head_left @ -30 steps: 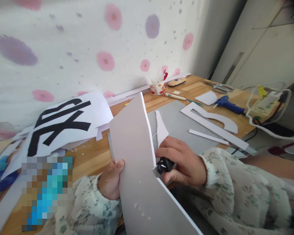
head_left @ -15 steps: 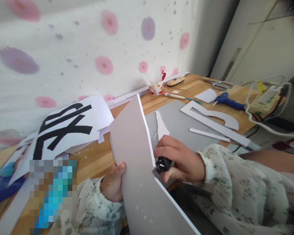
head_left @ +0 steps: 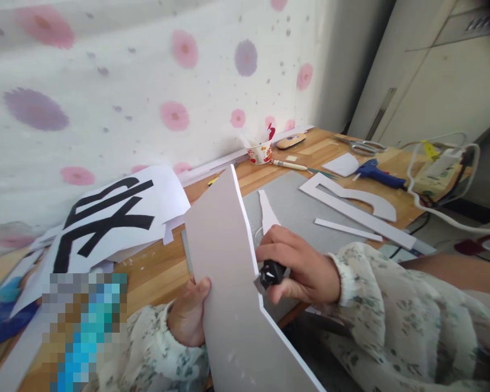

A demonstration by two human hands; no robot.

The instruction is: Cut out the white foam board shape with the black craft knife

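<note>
My left hand (head_left: pixel 191 313) is closed on the left edge of a pale grey foam board (head_left: pixel 224 261), its thumb lying on the face. The board stands tilted up, with a stepped, angled right edge. Pinched in the fingers of my right hand (head_left: pixel 300 267) is a black utility knife (head_left: pixel 273 274), seen nearly end-on. Its short metal blade meets the board's right edge at the notch. Behind the board a grey cutting mat (head_left: pixel 289 196) lies on the wooden table, bearing a torn-looking white offcut (head_left: pixel 268 211) close to my right hand.
Cut white letter pieces (head_left: pixel 363 215) and a thin strip (head_left: pixel 347 230) lie right. Beyond are a blue glue gun (head_left: pixel 379 173), scissors (head_left: pixel 365 146), a patterned paper cup (head_left: pixel 259 152) and a corded power strip (head_left: pixel 445 163). A sheet with black lettering (head_left: pixel 118 212) lies left.
The view has shifted slightly, so the table sits a little lower. The knife blade has drawn slightly away at the board's notch, where more of the cut edge shows. Both hands keep their grip.
</note>
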